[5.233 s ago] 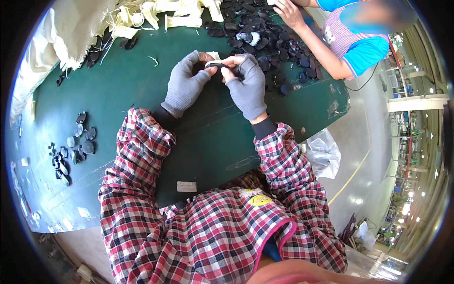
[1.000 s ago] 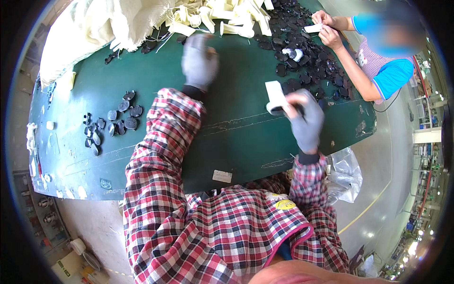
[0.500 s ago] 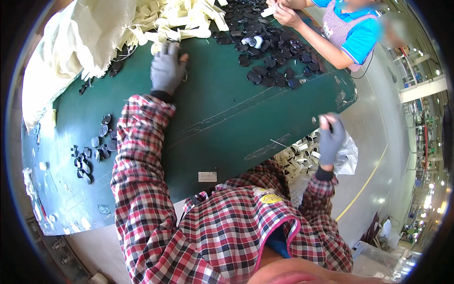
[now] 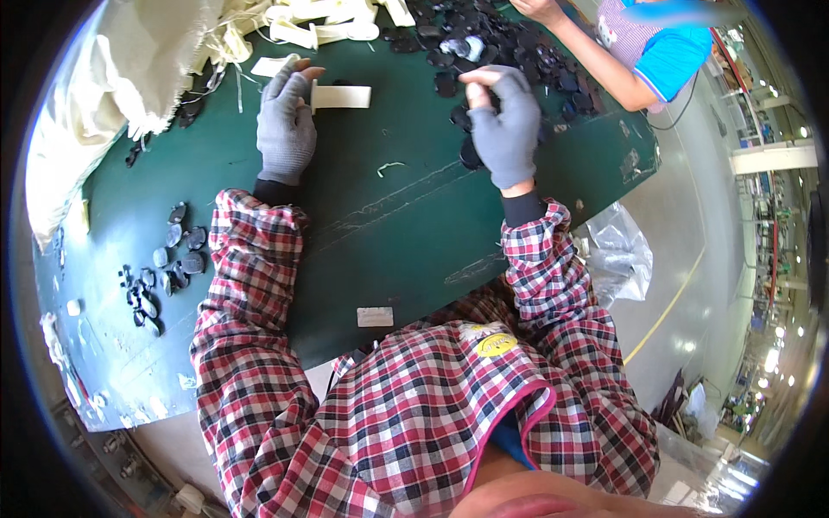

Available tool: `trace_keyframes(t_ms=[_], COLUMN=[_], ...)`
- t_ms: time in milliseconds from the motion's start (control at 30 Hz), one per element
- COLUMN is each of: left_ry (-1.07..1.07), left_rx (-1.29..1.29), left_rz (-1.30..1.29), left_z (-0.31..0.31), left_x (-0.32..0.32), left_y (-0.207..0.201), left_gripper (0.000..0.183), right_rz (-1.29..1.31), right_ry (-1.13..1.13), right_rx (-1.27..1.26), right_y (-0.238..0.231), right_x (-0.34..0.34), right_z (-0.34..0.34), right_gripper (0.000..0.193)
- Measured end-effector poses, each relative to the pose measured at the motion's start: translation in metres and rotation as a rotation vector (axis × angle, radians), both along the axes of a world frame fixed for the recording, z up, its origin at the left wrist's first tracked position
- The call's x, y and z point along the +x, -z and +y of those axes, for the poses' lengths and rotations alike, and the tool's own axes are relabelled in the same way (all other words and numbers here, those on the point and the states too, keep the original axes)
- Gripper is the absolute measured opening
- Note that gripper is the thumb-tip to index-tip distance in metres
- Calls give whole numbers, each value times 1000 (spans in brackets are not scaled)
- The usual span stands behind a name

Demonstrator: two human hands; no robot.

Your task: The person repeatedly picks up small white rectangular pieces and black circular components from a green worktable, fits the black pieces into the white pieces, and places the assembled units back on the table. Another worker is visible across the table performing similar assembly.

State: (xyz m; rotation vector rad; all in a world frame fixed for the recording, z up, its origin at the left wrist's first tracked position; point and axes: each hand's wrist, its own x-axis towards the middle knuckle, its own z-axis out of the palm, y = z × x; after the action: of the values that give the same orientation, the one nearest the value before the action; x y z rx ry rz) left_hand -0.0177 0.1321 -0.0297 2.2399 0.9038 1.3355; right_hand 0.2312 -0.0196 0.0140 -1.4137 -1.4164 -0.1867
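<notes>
While a loose cluster of black pieces (image 4: 193, 262) lies on the green table (image 4: 389, 233) at far left, your left hand (image 4: 287, 125) has its fingers closed on one end of a cream piece (image 4: 347, 97), whose flat strip points right. Farther right, your right hand (image 4: 507, 125) is half-curled beside a heap of black discs (image 4: 535, 60); I cannot tell whether it holds anything.

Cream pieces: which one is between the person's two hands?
The cream piece on the thumb side of the left hand, its flat strip pointing toward the right hand; the others lie beyond the hands or farther left.
</notes>
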Motion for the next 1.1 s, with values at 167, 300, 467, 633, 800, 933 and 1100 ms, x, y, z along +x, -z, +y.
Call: trace_keyframes(t_ms=[167, 300, 467, 633, 800, 933, 1100], left_ry=[175, 249, 152, 186, 151, 164, 96], left_rx=[-139, -46, -92, -86, -197, -280, -242], left_rz=[189, 292, 347, 102, 187, -1, -104], left_z=[-11, -50, -57, -59, -74, -67, -62], left_x=[13, 37, 51, 54, 59, 55, 51], left_y=[-8, -8, -8, -10, -9, 0, -8], left_gripper=[34, 39, 32, 32, 36, 35, 43], right_rz=[258, -223, -47, -66, -440, -651, -360], right_ry=[-96, -80, 54, 182, 92, -33, -168], right_rx=[-151, -437, -460, -292, -227, -353, -400], right_y=[5, 8, 19, 26, 10, 1, -4], right_x=[29, 4, 12, 34, 26, 19, 8], right_z=[-69, -79, -56, -49, -24, 30, 57], right_gripper=[18, 42, 35, 39, 44, 31, 18])
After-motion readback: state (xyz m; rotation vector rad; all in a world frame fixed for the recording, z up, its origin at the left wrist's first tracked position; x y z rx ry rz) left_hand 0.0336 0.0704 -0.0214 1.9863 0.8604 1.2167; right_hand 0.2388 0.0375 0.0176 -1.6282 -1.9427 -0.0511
